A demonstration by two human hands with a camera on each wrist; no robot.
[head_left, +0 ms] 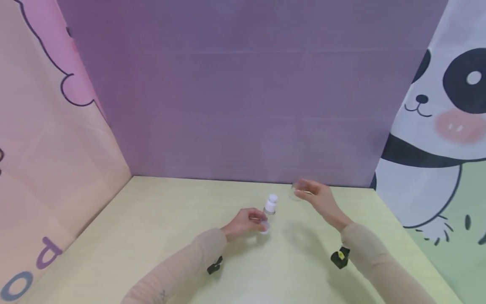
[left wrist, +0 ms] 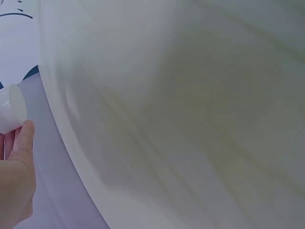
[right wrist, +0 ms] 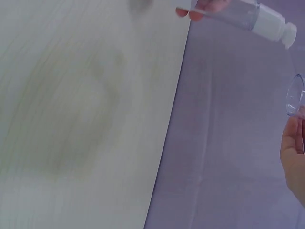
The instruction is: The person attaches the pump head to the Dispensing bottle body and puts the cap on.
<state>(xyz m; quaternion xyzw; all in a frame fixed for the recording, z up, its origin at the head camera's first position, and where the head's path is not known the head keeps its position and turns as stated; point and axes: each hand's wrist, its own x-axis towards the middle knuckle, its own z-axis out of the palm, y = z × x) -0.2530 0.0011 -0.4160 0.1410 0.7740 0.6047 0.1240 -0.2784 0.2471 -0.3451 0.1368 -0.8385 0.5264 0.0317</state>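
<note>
My left hand point(head_left: 247, 223) grips a small clear bottle point(right wrist: 236, 13) by its lower body, above the table point(head_left: 159, 219). A white pump top point(head_left: 271, 204) sits on the bottle and points up and away in the head view. The left wrist view shows the bottle's whitish base point(left wrist: 13, 109) above the fingers and thumb. Up and to the right of the pump, my right hand point(head_left: 317, 197) pinches a clear see-through cap point(head_left: 294, 192). The cap's round open rim faces the pump in the right wrist view, apart from it.
A purple cloth backdrop point(head_left: 243, 93) rises behind the table's far edge. Printed cloth walls stand at both sides, with a panda point(head_left: 421, 185) on the right one. Dark wrist bands point(head_left: 340, 256) show at both sleeves.
</note>
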